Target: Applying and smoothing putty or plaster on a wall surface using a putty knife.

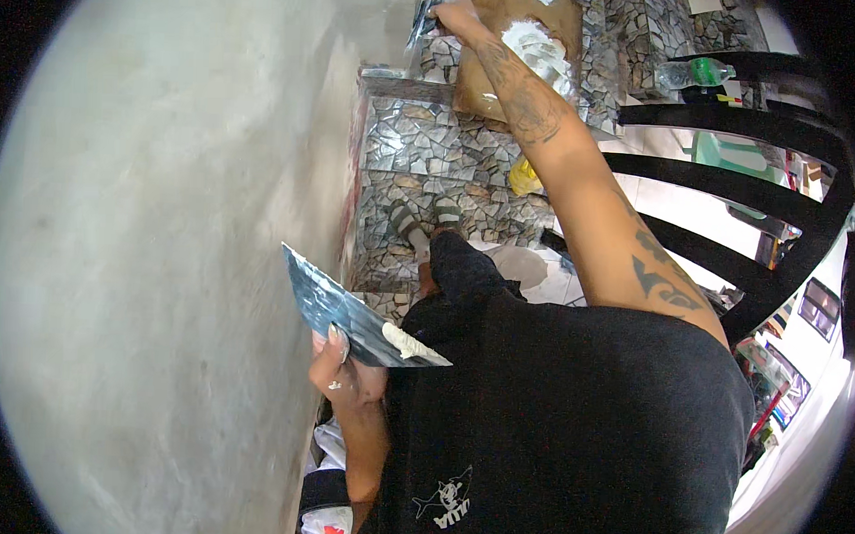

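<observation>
The lower middle of the frame is filled by a black shirt (573,413), and just left of it a flat blue-grey plate (327,299) bearing white paste (411,345) is gripped by the left hand (342,372), near the pale wall (164,258). At the upper centre, a thin dark tool (420,27), partly hidden, is held in the right hand (457,18), beside a paste-smeared brown board (474,80).

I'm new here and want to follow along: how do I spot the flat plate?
Find the big grey wall on the left, then the left hand beside its right edge. The flat plate is gripped there; unlike the brown sheet at the top, also smeared white, it is blue-grey and carries a cream ridge of paste.
</observation>
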